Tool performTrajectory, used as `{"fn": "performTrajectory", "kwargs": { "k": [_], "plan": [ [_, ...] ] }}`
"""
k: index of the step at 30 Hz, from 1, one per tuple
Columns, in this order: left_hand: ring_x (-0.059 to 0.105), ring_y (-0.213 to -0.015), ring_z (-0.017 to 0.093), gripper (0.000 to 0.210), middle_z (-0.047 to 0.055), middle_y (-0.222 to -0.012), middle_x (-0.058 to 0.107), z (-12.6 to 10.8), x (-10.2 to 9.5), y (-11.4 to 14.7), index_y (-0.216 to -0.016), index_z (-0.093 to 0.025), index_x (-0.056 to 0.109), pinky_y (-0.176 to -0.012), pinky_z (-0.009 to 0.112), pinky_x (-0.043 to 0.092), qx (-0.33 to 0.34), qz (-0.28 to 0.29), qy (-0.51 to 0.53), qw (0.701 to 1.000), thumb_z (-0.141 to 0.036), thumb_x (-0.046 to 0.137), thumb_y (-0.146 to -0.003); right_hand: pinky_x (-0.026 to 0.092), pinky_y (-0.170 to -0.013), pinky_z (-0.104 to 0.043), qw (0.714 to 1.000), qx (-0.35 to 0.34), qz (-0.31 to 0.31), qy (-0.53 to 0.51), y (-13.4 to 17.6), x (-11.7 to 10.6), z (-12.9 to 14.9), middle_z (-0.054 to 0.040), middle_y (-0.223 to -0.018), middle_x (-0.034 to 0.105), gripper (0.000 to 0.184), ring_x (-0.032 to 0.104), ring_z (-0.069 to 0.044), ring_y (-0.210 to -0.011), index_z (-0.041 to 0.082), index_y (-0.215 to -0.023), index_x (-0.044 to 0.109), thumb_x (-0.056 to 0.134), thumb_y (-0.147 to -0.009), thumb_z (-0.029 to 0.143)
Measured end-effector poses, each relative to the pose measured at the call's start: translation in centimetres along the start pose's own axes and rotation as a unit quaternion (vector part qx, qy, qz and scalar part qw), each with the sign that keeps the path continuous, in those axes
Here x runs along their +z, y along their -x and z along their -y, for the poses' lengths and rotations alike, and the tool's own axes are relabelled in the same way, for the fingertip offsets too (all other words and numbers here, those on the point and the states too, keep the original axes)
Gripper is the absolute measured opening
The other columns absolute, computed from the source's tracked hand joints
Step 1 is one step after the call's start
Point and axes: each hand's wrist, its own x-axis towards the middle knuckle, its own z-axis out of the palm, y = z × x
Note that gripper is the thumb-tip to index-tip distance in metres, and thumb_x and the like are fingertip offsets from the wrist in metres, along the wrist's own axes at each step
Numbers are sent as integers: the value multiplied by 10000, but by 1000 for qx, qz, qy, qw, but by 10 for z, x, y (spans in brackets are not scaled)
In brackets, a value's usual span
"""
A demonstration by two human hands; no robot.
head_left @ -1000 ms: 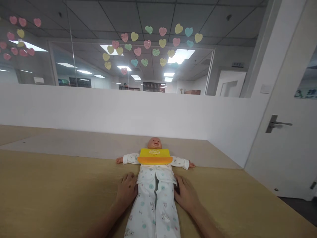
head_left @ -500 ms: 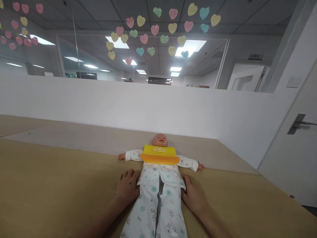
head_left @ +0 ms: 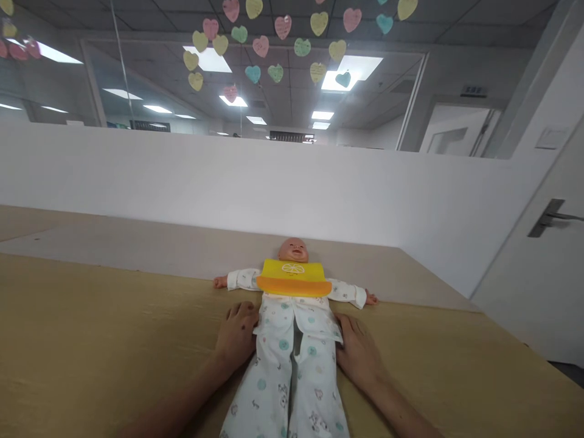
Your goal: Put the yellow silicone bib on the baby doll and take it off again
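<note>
A baby doll (head_left: pixel 293 250) lies on its back, arms stretched out to both sides. It wears a white printed top and trousers (head_left: pixel 274 377), with a yellow bib (head_left: pixel 294 274) across its chest. The bib's orange lower pocket edge faces me. On the doll's left-hand side in the view, my left hand (head_left: pixel 238 334) lies on the table against its hip, fingers loosely extended and thumb side hidden by the clothing. My right hand (head_left: pixel 358 347) rests likewise at the opposite hip, its inner fingers partly covered by the top's hem.
The wooden table (head_left: pixel 114 322) joins a paler surface (head_left: pixel 137 243) at the back, against a white low wall (head_left: pixel 228 182). Glass above the wall carries heart-shaped notes (head_left: pixel 283 27). A door with a metal handle (head_left: pixel 547 218) stands at the right.
The view has tilted slightly downward, so the wall and notes sit higher in the picture. Both hands stay beside the doll's hips, and the doll and bib lie as before.
</note>
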Motion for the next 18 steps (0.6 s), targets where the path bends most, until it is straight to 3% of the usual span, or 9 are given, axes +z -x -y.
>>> {"fn": "performTrajectory", "kwargs": {
  "k": [4,7,10,12,14,16,18],
  "plan": [
    [530,-1135,290,229,97,-1205,607,7,-4,3,-917,-218,688,-925,414,433,17,29,2,999,-174,537,-750,390,-982,-461,1000,3,-10,-4,2,-1,-12,-152,-1243,599,472,520,-320,-1173,144,-1245,532,486,-795,276],
    [527,-1165,271,284,92,-1220,612,20,-7,5,-975,-226,672,-964,406,434,80,40,36,995,-178,550,-724,409,-983,-470,999,-2,-15,-33,6,-4,-25,-133,-1233,612,472,533,-316,-1170,176,-1227,550,517,-783,335],
    [544,-1155,258,459,74,-1234,618,38,-14,-2,-1125,-250,613,-967,377,454,165,33,72,983,-240,617,-666,446,-990,-446,991,-1,7,-133,6,-10,-39,-99,-1255,614,472,559,-288,-1169,209,-1199,585,536,-750,345],
    [591,-1075,229,421,49,-1167,652,50,-20,-16,-1086,-260,619,-921,340,480,181,11,101,978,-225,579,-668,494,-943,-425,975,25,7,-219,0,-16,-47,-91,-1217,646,415,604,-280,-1119,217,-1120,639,503,-744,325],
    [625,-967,201,292,41,-1057,680,59,-24,-39,-944,-241,639,-876,329,492,141,-37,146,979,-198,498,-691,532,-867,-430,957,54,-25,-285,-13,-21,-51,-102,-1105,697,345,653,-290,-1024,213,-993,685,474,-741,317],
    [632,-866,192,190,42,-919,683,63,-25,-70,-814,-218,618,-826,341,500,52,-86,200,975,-219,461,-705,529,-852,-460,941,70,-66,-325,-33,-25,-50,-107,-987,724,287,673,-299,-941,211,-877,694,480,-739,344],
    [634,-835,183,167,27,-864,678,60,-23,-103,-792,-213,605,-809,339,498,-40,-96,269,958,-260,460,-724,504,-891,-474,922,87,-89,-366,-58,-27,-43,-93,-940,724,269,669,-286,-918,210,-844,683,510,-729,382]
  ]
}}
